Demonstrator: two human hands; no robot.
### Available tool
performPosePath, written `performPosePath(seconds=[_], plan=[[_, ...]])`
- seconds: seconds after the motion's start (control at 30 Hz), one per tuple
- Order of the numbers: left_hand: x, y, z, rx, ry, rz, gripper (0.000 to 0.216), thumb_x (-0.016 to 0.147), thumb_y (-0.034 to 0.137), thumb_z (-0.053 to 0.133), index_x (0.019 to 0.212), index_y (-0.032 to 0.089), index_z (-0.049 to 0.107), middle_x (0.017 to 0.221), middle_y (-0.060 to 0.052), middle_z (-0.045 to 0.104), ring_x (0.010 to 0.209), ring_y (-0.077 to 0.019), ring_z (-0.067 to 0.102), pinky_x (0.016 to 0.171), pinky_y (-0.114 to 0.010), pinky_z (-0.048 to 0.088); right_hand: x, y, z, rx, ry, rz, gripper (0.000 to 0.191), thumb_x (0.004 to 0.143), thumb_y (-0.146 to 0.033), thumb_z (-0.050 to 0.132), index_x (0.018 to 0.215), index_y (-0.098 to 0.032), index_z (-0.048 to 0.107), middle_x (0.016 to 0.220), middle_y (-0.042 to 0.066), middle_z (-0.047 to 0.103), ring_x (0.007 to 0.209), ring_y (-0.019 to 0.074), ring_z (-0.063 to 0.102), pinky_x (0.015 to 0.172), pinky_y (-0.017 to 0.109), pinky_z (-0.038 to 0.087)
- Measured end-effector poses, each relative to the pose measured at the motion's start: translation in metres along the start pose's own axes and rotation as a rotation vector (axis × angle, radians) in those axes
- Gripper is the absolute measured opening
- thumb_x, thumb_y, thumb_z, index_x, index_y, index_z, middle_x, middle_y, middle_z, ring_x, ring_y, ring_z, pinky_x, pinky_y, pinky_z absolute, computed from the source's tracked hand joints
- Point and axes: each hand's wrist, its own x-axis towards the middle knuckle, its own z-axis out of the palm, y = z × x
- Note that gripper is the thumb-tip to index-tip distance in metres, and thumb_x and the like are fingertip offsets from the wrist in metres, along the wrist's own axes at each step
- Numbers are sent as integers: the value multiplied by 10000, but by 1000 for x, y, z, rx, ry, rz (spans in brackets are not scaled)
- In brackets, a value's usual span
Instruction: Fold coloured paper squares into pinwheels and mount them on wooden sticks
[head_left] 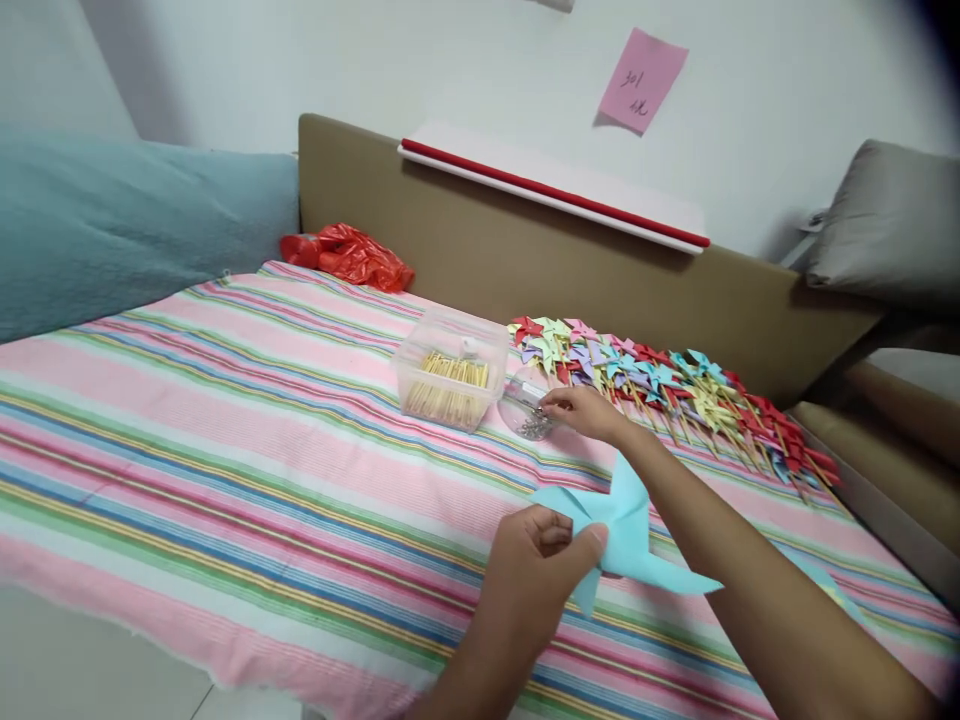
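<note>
"Where's the blue pinwheel [628, 522]?"

"Pinched in the left hand [534, 565] — thumb on its face, one blade pointing right. The clear dish [514, 418] lies straight beyond."

"Which hand's nearer that?"

"The right hand [589, 412], at the dish's right edge, fingertips bunched by the metal pins [534, 430] — whether they grip one, I can't tell."
</note>
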Motion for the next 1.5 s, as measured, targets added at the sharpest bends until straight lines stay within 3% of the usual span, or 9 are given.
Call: performPosePath(seconds=[0.13,0.33,0.57,0.87,1.17,1.5], plan=[[-8,6,2,-42,-16,-52,553,684,549,799,580,209,376,576,53,342,548,-88,284,513,-259,216,34,-5,3,-156,-260,2,210,953,-342,643,1027,-151,688,1036,44,715,914,182,687,851,389,571],[-17,16,-3,-109,-10,-61,556,671,574,808,592,202,402,586,51,354,555,-89,292,524,-257,225,53,-14,15,-368,-366,85,269,962,-359,624,1148,-167,659,1182,68,670,993,211,668,849,391,579],[-19,11,-15,-94,12,-26,511,757,498,767,613,207,371,604,51,335,565,-92,283,528,-263,225,57,-20,24,-501,-404,143,290,970,-361,612,1191,-176,642,1219,79,655,1020,215,663,869,406,576],[-17,15,-12,-90,20,-33,490,730,505,776,613,198,412,605,37,398,571,-94,343,538,-258,250,52,-25,20,-555,-428,150,287,974,-358,608,1193,-177,638,1216,84,656,1019,210,663,877,410,574],[-14,11,-12,-109,2,-9,522,723,527,785,597,200,399,585,53,369,543,-80,323,517,-248,245,44,-33,17,-570,-395,100,294,973,-355,610,1202,-171,631,1216,89,653,1025,211,662,881,419,572],[-14,11,-9,-52,20,-24,510,710,547,790,600,188,445,590,25,458,559,-97,398,536,-251,288,49,-14,15,-478,-279,74,304,974,-361,608,1209,-168,626,1210,88,655,1019,211,664,878,418,573]])
